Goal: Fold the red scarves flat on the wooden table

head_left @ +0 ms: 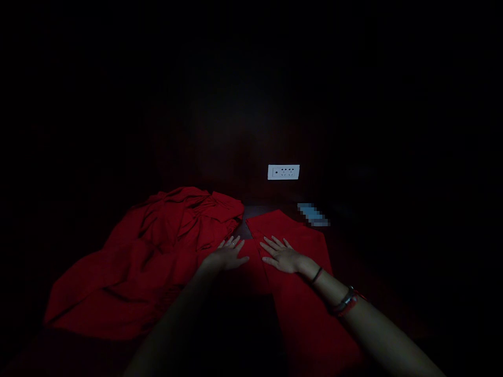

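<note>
Red cloth lies in front of me in dim light. My left hand (230, 254) rests palm down, fingers spread, on a flat stretch of it beside a rumpled red heap (157, 246). On the right, a smoother red cloth panel (302, 309) lies flat, with a straight left edge. My right hand (281, 254) presses on this panel near that edge, fingers apart. Neither hand grips anything. Whether the heap and the panel are one piece of cloth I cannot tell.
A white socket plate (283, 172) is set in the dark surface at the back. A blurred-out bluish flat object (313, 214) lies beyond the panel at right. A grey patch of surface (251, 211) shows between the cloths. The surroundings are too dark to make out.
</note>
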Tool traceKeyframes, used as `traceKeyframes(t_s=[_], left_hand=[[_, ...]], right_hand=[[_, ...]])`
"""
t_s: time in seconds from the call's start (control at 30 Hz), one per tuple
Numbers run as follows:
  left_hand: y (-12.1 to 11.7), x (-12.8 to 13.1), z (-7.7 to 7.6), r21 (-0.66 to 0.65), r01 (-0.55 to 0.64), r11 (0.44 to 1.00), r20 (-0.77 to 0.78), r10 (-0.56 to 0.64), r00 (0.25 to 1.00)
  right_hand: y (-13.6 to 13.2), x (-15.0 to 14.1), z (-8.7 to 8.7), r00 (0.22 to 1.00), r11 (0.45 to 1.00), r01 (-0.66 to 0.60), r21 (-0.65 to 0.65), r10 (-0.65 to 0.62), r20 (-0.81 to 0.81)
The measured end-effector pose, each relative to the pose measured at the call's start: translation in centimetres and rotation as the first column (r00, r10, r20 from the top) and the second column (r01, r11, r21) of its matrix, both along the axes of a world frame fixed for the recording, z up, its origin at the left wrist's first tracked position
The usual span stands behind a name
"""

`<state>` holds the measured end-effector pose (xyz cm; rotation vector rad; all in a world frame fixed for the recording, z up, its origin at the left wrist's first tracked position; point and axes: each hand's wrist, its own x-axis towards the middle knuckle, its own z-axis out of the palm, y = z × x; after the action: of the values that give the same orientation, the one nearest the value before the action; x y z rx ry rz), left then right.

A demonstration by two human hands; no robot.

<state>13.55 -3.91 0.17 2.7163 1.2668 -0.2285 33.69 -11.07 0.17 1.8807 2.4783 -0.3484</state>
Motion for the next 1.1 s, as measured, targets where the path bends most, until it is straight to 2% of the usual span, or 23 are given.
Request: traceKeyframes(t_s=[0.23,0.4,0.5,0.63,0.73,0.83,1.0,1.1], left_hand=[[0.0,-0.3,-0.2,0.037,0.015,0.999,0.017,-0.016,1.000],[-0.4,-0.2,0.2,0.027,0.005,1.000,-0.001,-0.005,1.000],[-0.4,-0.4,0.7,0.047,0.030,0.998,0.010,-0.031,0.999],[0.0,-1.0,1.4,0.160,0.023,0.987,0.058,-0.033,0.998],[0.2,-1.4,1.7,0.223,-0.066,0.972,0.056,0.055,0.997],[0.1,-1.6,1.7,0.222,-0.129,0.966,0.011,0.130,0.991],[0.0,-1.2,1.9,0.317,-0.195,0.928,0.066,0.183,0.981],[0.2,-1.0,2.3,0.257,-0.164,0.953,0.165,0.124,0.979]], right_hand=[[-0.4,0.2,0.8,0.999,0.984,0.015,0.177,-0.008,-0.040],[-0.3,0.4,0.3,0.999,0.998,0.040,0.045,-0.041,0.004],[-0.3,0.4,0.3,1.000,0.989,0.012,0.149,-0.012,-0.002],[-0.3,0.3,0.5,1.000,0.964,0.002,0.267,0.001,-0.011],[-0.2,0.2,0.4,1.000,0.987,-0.021,0.158,0.020,0.009],[-0.1,0.1,0.3,1.000,0.999,-0.022,0.026,0.021,0.021],[-0.2,-0.1,0.6,1.000,1.000,-0.006,-0.011,0.007,0.022],[-0.3,-0.1,0.7,1.000,1.000,-0.007,0.016,0.007,0.016]])
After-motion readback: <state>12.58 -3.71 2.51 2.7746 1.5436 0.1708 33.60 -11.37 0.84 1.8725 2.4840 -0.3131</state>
